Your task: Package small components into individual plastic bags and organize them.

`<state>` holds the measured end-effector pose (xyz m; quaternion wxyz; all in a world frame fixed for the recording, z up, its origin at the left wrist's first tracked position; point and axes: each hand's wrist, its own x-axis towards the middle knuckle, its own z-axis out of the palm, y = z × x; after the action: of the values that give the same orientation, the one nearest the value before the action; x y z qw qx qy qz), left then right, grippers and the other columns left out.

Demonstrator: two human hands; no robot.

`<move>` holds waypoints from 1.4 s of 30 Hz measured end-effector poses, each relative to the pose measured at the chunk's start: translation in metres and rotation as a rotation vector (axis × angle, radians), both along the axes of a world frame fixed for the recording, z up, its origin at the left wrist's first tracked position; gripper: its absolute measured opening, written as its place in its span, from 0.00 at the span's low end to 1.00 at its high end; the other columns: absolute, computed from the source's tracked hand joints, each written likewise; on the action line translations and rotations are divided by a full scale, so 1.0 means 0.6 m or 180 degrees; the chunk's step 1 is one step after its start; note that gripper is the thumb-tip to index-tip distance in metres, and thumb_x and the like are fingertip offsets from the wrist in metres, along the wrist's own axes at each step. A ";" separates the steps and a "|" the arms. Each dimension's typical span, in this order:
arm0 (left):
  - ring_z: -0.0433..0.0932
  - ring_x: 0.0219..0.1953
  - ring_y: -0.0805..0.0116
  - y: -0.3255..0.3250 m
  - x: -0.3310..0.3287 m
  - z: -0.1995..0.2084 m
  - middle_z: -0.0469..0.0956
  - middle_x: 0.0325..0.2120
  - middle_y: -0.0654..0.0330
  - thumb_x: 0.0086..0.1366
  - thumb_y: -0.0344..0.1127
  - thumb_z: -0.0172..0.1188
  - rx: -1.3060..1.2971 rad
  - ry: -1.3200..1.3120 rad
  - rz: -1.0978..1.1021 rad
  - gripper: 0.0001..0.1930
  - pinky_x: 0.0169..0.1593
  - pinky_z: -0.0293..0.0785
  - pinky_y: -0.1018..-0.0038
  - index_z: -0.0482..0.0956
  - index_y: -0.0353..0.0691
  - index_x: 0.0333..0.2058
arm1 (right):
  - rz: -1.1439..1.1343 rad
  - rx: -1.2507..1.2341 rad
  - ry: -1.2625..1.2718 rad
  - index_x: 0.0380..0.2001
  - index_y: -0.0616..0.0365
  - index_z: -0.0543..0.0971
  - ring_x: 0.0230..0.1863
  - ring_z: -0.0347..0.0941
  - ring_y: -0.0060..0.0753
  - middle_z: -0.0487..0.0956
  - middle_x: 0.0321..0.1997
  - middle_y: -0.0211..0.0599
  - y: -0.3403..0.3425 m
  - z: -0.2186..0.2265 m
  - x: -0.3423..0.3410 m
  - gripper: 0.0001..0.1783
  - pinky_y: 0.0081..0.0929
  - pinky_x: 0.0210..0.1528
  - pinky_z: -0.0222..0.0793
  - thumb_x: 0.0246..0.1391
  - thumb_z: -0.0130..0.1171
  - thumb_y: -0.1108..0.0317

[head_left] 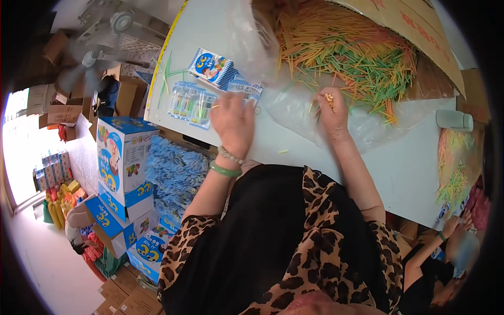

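My left hand (232, 123), with a jade-green bangle and a beaded bracelet at the wrist, lies palm down with fingers stretched out at the edge of small blue-and-white packets (209, 68). Clear, blue-edged sachets (191, 104) holding coloured sticks lie flat beside it. My right hand (335, 116) is closed around a bundle of thin sticks (329, 98); their pale orange ends show at the top of the fist. Beyond it, a big heap of thin green, yellow and orange sticks (357, 58) spills from a plastic-lined carton (430, 79).
Clear plastic sheeting (299, 113) spreads over the white table (294, 152). A pale green cup (454, 120) stands at the right, near another person's hands (454, 226). Printed blue-and-white boxes (123, 157) and a pile of blue wrappers (176, 173) stand at the left.
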<state>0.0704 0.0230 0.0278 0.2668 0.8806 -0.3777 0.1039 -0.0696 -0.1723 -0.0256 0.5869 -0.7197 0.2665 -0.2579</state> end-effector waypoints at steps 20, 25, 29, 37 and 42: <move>0.69 0.26 0.67 0.032 0.046 -0.026 0.70 0.22 0.63 0.55 0.30 0.66 -0.0721 0.0504 0.0325 0.11 0.33 0.66 0.72 0.69 0.39 0.25 | -0.0082 -0.1511 0.0133 0.39 0.58 0.74 0.31 0.71 0.27 0.75 0.30 0.33 -0.014 0.017 -0.004 0.06 0.22 0.36 0.67 0.58 0.52 0.75; 0.60 0.27 0.80 -0.032 -0.012 0.020 0.63 0.21 0.70 0.63 0.29 0.59 -0.1877 0.3168 -0.0376 0.11 0.29 0.62 0.81 0.67 0.38 0.24 | 0.1075 0.1963 0.0092 0.44 0.60 0.73 0.28 0.65 0.15 0.69 0.27 0.23 0.030 0.108 0.025 0.11 0.18 0.30 0.64 0.59 0.49 0.73; 0.58 0.26 0.79 -0.065 -0.025 -0.001 0.65 0.21 0.70 0.64 0.29 0.58 -0.1522 0.2935 -0.0788 0.10 0.29 0.62 0.80 0.68 0.36 0.25 | 0.1046 0.1175 0.0725 0.44 0.60 0.73 0.27 0.63 0.14 0.68 0.26 0.23 0.042 0.095 0.030 0.10 0.18 0.28 0.63 0.59 0.50 0.72; 0.63 0.24 0.82 -0.079 -0.017 -0.013 0.69 0.20 0.69 0.61 0.29 0.62 -0.1524 0.3949 -0.0835 0.09 0.28 0.62 0.80 0.73 0.32 0.25 | 0.1118 0.1446 0.0869 0.38 0.58 0.73 0.27 0.62 0.14 0.67 0.25 0.21 0.024 0.129 0.004 0.06 0.16 0.28 0.61 0.59 0.50 0.72; 0.64 0.24 0.84 -0.083 -0.027 0.004 0.70 0.21 0.70 0.59 0.28 0.64 -0.1730 0.4571 -0.0775 0.09 0.29 0.62 0.82 0.73 0.34 0.24 | 0.1256 0.1333 0.0644 0.39 0.58 0.73 0.27 0.61 0.13 0.67 0.26 0.21 0.023 0.096 0.005 0.06 0.15 0.30 0.60 0.60 0.49 0.71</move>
<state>0.0543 -0.0271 0.0305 0.6622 0.5881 -0.1676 -0.4330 -0.0665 -0.1586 0.0321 0.7318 -0.6429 0.2260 -0.0054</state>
